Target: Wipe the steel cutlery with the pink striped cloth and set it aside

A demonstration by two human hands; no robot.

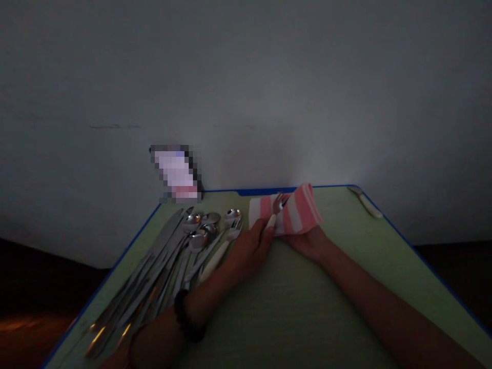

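Note:
In the head view, my left hand [251, 246] grips a fork [277, 206] by its pale handle, tines pointing away from me. The fork's head lies against a pink and white striped cloth [286, 212]. My right hand [307, 241] holds that cloth from beneath and the right side; the cloth covers most of its fingers. Beside my left forearm, on the table, another fork with a white handle [215, 261] lies partly hidden.
A pile of knives, spoons and forks [161, 271] covers the table's left side. One white-handled piece of cutlery [367, 202] lies at the far right corner. A blurred-out phone [177, 174] leans on the wall [246, 92] behind the blue-edged green table [326, 318].

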